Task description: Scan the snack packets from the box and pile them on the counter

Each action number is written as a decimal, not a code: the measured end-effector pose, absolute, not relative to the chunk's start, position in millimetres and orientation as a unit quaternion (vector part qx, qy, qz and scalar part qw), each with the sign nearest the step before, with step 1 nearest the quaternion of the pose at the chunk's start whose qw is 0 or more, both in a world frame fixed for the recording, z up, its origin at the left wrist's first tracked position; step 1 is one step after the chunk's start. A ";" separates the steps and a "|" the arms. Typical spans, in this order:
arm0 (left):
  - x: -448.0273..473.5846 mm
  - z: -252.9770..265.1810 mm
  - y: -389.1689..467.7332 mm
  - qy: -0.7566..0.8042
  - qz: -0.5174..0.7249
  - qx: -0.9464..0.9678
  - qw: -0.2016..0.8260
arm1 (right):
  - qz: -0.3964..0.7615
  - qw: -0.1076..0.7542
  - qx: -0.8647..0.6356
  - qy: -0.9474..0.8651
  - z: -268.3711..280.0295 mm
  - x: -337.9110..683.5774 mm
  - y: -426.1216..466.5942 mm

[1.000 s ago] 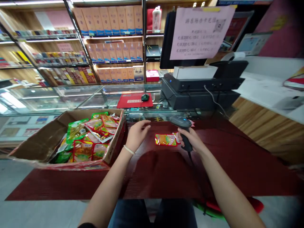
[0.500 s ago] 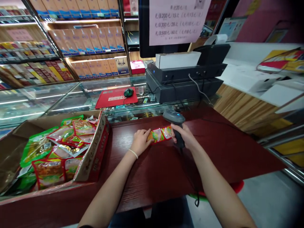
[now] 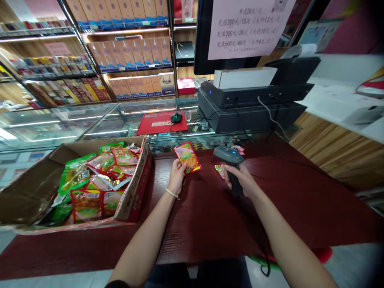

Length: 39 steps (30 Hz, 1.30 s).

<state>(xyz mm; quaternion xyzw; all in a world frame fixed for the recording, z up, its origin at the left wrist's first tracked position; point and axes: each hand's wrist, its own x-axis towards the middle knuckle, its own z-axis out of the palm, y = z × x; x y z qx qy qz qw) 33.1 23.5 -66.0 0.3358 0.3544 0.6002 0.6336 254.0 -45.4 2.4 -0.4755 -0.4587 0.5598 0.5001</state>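
Between the thumb and fingers of my left hand [image 3: 177, 176] is a small red-edged snack packet [image 3: 188, 157], lifted and tilted above the dark red tabletop [image 3: 198, 224]. My right hand [image 3: 242, 179] is wrapped round the handle of a grey and black barcode scanner [image 3: 228, 154], whose blue light is lit. A second snack packet [image 3: 220, 171] shows beside my right fingers, partly hidden behind them. On the left, an open cardboard box [image 3: 143, 170] holds several red and green snack packets [image 3: 87, 204].
A red mouse pad [image 3: 150, 122] with a black mouse [image 3: 176, 117] lies on the glass counter [image 3: 102, 120]. Behind the scanner stand a dark cash drawer [image 3: 240, 120] and a monitor with a paper sign [image 3: 246, 32]. The scanner's cable hangs over the table's front edge.
My left hand has raised a packet off the table, away from the second one near my right hand. The scanner stays in my right hand. The view has turned left.
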 end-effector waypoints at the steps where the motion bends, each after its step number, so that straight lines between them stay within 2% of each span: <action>1: 31.6 -63.9 23.3 0.341 0.598 0.323 0.649 | 0.561 0.501 -0.475 -0.457 2.2 253.1 -45.5; 13: 8.4 -42.5 20.4 0.246 0.516 0.236 0.786 | 0.569 0.490 -0.483 -0.450 -2.4 247.8 -44.1; 18: 7.0 -34.8 14.4 0.215 0.506 0.228 0.804 | 0.574 0.484 -0.482 -0.452 -3.1 246.0 -45.0; 22: 15.6 -44.3 20.3 0.241 0.533 0.211 0.783 | 0.574 0.488 -0.478 -0.451 -3.3 246.0 -45.1; 27: 24.9 -50.0 25.0 0.346 0.606 0.178 0.694 | 0.573 0.490 -0.473 -0.456 -5.4 247.5 -44.9; 36: 22.2 -56.8 27.3 0.291 0.653 0.154 0.682 | 0.557 0.503 -0.468 -0.466 -5.4 247.7 -47.0; 39: 20.8 -57.0 29.4 0.296 0.662 0.112 0.679 | 0.569 0.458 -0.477 -0.489 -4.7 247.5 -49.4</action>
